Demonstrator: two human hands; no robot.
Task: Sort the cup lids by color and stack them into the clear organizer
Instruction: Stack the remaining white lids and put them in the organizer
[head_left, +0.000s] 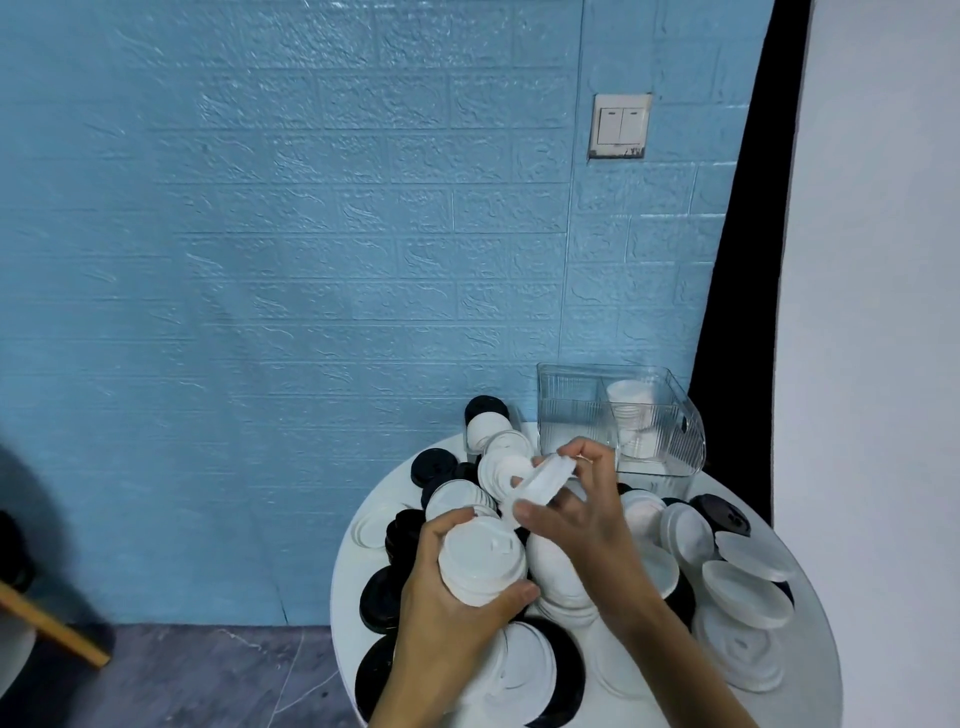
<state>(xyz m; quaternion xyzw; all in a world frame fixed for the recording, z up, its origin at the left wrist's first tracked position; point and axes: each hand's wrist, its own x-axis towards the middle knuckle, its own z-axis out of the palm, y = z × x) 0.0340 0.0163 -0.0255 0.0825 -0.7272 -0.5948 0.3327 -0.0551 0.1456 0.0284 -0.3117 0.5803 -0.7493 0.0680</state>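
A short stack of white lids (480, 566) is gripped in the curled left hand (452, 618) above the bench (810, 670). A single white lid (543, 480) is pinched on edge by the right hand (576, 514). If tilted when added, it could jam or slip into the mixed pile. The clear organizer (621, 418), with white lids in its right compartment, stands just beyond.

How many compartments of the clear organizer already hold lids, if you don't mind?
1: the right compartment holds white lids; the left compartment looks empty, though glare may hide something.
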